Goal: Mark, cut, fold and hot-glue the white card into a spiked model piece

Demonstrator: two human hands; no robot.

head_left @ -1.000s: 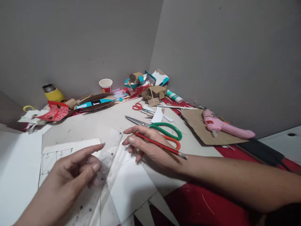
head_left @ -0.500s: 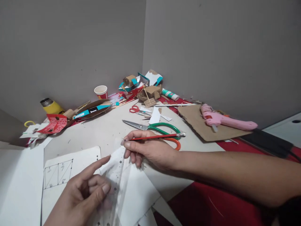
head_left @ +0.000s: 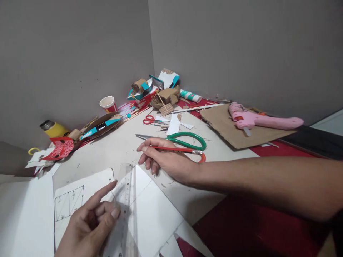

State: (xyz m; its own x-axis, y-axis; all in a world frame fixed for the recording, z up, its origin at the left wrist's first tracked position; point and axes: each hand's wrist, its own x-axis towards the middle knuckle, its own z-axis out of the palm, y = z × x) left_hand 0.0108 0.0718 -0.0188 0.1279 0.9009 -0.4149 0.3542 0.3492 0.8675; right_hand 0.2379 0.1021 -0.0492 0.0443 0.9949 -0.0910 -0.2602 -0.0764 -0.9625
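Step in hand: we judge this to be marking out; our left hand [head_left: 89, 223], low and left of centre in the frame, presses the clear plastic ruler [head_left: 124, 200] flat on the white card sheet [head_left: 158, 214] with thumb and curled fingers, the index finger stretched out.
Right hand: our right hand [head_left: 163, 160], near the middle of the frame, pinches the red pencil [head_left: 174, 150] between thumb and fingers, its tip pointing left, just past the ruler's far end.
Where the work lies: ruler and sheet sit at the lower centre of the tabletop [head_left: 120, 146], beside a white card with a pencilled triangle grid [head_left: 71, 200].
Next move: as we judge it, the pencil tip must come down against the ruler's edge while the left hand keeps the ruler from slipping.
Nearby: green-handled steel scissors [head_left: 184, 141] lie just behind the right hand; a pink glue gun [head_left: 257, 119] rests on brown cardboard at the upper right.
Change: since half a second ago the ruler has swung more upright in the frame, and the right hand has lifted off it.
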